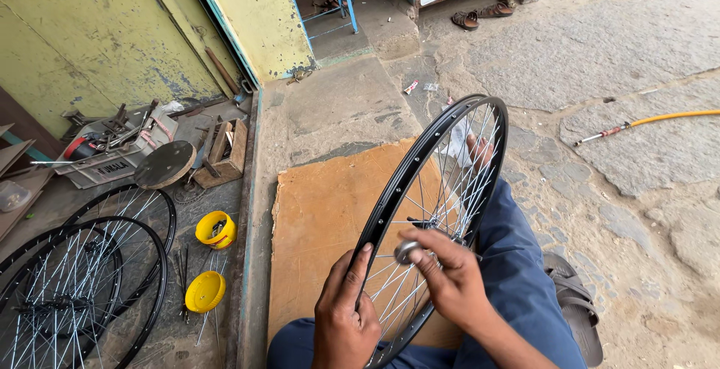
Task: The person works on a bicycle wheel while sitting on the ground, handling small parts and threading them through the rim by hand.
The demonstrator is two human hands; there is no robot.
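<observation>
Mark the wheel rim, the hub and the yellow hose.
wheel rim [420, 155], head view, black upper-left arc
hub [407, 251], head view, shiny metal end
yellow hose [671, 118], head view, mid-length on the ground

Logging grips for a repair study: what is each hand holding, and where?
Left hand grips the wheel by its rim; right hand pinches the hub.

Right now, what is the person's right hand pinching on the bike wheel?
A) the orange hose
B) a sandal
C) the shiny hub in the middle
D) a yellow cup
C: the right hand has its fingertips closed on the shiny metal hub at the centre of the black wheel, while the left hand grips the rim; the yellow cups lie off to the side on the floor.
</observation>
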